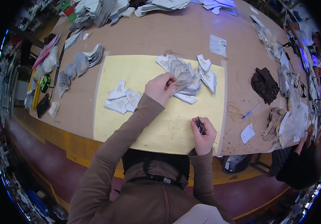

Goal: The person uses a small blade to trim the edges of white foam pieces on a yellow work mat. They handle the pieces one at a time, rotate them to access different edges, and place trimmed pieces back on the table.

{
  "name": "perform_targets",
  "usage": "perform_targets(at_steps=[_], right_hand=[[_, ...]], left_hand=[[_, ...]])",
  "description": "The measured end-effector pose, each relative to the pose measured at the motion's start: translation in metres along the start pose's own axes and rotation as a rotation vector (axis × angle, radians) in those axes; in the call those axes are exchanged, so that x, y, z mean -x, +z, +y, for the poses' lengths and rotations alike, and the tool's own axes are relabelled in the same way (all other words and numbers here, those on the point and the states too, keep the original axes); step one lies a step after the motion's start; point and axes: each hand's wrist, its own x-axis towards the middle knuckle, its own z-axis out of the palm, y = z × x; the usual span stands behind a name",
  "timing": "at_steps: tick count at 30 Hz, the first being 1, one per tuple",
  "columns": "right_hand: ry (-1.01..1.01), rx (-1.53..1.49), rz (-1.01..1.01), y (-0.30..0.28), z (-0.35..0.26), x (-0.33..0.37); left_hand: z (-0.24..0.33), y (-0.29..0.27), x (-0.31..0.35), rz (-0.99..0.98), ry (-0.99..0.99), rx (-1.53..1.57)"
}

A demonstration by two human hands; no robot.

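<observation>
- Table (149, 39), broad and brown-topped, fills the middle of the scene; on its near side lies a pale yellow rectangular sheet (160, 125), edged left and right by pale strips (98, 86).
- Two bare hands, in brown sleeves, work over the yellow sheet.
- The left hand (159, 89) grasps a thin grey piece (181, 81) between thumb and fingers, at the left side of a loose pile of flat, cut-out grey and white pieces (194, 86). This pile sits on the far right part of the sheet.
- The right hand (204, 136), nearer and further right, is curled around a small dark tool with a pointed tip (200, 127); the fingers hide part of it.
- Left of the pile, well apart from it, lies a smaller group of white angular pieces with cut-outs (120, 102).
- Just right of the pile stand white stacked pieces with grey edges (209, 77).
- Right of the sheet: a crumpled dark brown cloth (265, 86), a blue and white pen (252, 110), thin yellowish loops (234, 112) and a white paper piece (247, 133).
- Far left on the table: fanned grey stacks (82, 64).
- At the right edge, a person in dark clothing (302, 166) is beside the table.
</observation>
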Motion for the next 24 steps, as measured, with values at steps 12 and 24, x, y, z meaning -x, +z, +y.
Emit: perform_targets(at_steps=[12, 24], right_hand=[[-0.290, 0.160, -0.142, 0.015, -0.048, 0.018], [-0.284, 0.145, -0.216, 0.016, -0.060, 0.019]], left_hand=[[0.015, -0.026, 0.096, -0.160, -0.344, 0.809], [0.017, -0.031, 0.111, -0.101, -0.313, 0.942]])
